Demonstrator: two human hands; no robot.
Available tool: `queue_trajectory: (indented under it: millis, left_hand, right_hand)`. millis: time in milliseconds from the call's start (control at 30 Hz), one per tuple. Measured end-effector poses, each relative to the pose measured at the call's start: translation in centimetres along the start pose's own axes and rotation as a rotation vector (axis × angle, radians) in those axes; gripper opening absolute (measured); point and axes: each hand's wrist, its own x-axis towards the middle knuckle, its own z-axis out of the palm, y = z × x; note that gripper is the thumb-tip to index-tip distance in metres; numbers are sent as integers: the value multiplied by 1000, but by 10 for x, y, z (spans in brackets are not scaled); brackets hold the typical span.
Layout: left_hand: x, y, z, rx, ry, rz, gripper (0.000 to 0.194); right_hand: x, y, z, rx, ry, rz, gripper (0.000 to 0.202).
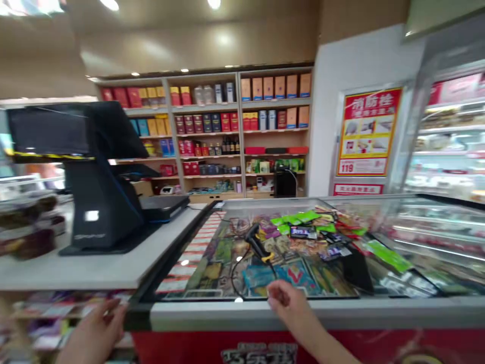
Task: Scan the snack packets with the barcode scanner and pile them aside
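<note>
My right hand (287,302) is over the front rim of a glass-topped chest freezer (212,314), its fingers curled in towards the thumb; I see nothing in them. A black and yellow barcode scanner (258,243) lies on the glass just beyond that hand, its dark cord looping towards the front edge. At the lower left, slightly blurred, my left hand (99,326) hangs beside the freezer's front corner with fingers bent and nothing visible in them. Green packets (299,218) and a dark packet (303,232) are spread farther back on the freezer.
On the white counter (113,270) at left stands a black point-of-sale terminal (102,202). Behind the freezer, wall shelves (240,116) hold boxes and bottles. A red and yellow poster (369,132) hangs at right, near a lit display fridge (450,136).
</note>
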Motion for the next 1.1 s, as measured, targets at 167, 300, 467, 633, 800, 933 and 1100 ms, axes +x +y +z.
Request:
queue_trajectory:
  millis: [167,300,467,633,800,933,1100]
  left_hand:
    - [-6,154,53,-181,-156,260,36]
    - [-9,240,89,-160,-257,372,37]
    - [-12,262,123,-233,-272,399,35]
    - [-14,237,140,-276,-177,403,36]
    - [-23,242,143,-300,-85,549,33]
    - [-33,254,140,-281,-15,618,34]
    - [-36,259,135,-237,-174,497,33]
  right_hand:
    - [4,-22,-87,-358,192,-27,20]
    - [45,-34,-46,-571,113,-165,24]
    - [112,-29,17,-740,101,-103,47]
    - [99,-21,-35,-740,337,-107,53]
    - [33,7,-157,-1052,613,477,79]
    - [25,19,-195,-1114,471,659,92]
    - [37,18,-203,-1081,399,662,83]
